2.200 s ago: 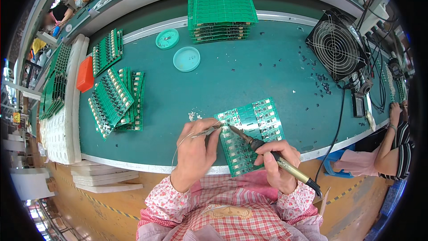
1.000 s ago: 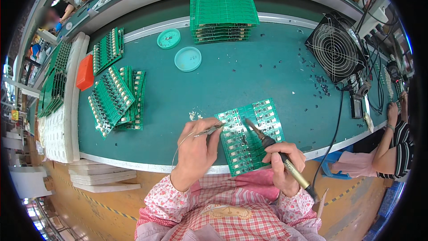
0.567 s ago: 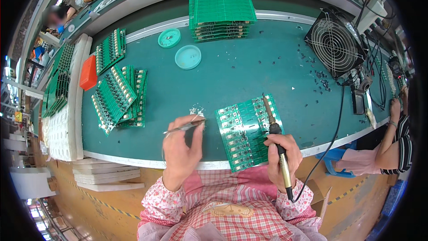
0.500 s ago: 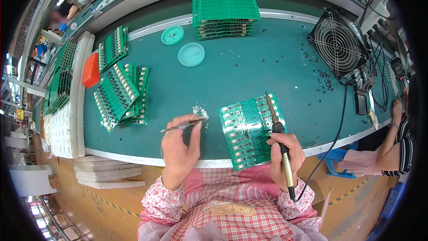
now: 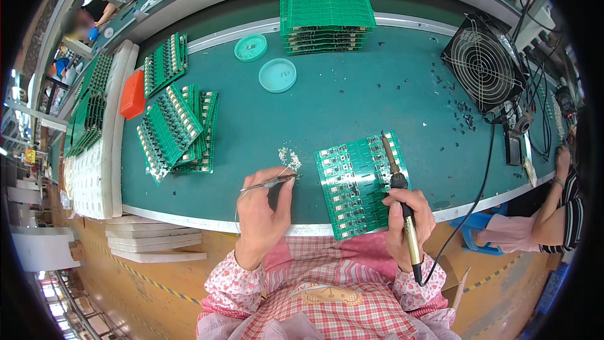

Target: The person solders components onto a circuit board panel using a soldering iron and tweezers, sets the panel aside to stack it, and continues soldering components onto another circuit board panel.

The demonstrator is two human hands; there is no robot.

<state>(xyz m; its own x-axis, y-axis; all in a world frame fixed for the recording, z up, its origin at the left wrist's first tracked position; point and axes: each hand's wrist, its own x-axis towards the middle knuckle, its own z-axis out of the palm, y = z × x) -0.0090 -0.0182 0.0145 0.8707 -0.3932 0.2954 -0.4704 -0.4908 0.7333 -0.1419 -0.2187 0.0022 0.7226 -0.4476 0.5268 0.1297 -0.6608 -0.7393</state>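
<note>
My left hand (image 5: 263, 219) is closed around metal tweezers (image 5: 267, 184), whose tips are just on the near side of a small heap of tiny white parts (image 5: 290, 157). A thin wire loops by the same hand. In my right hand (image 5: 420, 215) is a soldering iron (image 5: 411, 239), gripped like a pen. Its dark tip lies over the upper right of a green circuit board panel (image 5: 360, 189); whether it touches cannot be told. Rows of small mounted components run down both sides of the panel, which reaches the bench's front edge.
Circuit board panels lie piled (image 5: 170, 126) at left, near a red box (image 5: 133, 96). At the back stand a tall board stack (image 5: 328, 6) and two turquoise dishes (image 5: 277, 76) (image 5: 250, 48). A black fan (image 5: 483, 63), cables and scattered black bits are at right. A co-worker's arm (image 5: 553, 204) shows far right.
The whole view has shifted slightly. My left hand with the tweezers has drawn a little toward me from the white heap. The soldering iron stays over about the same part of the panel.
</note>
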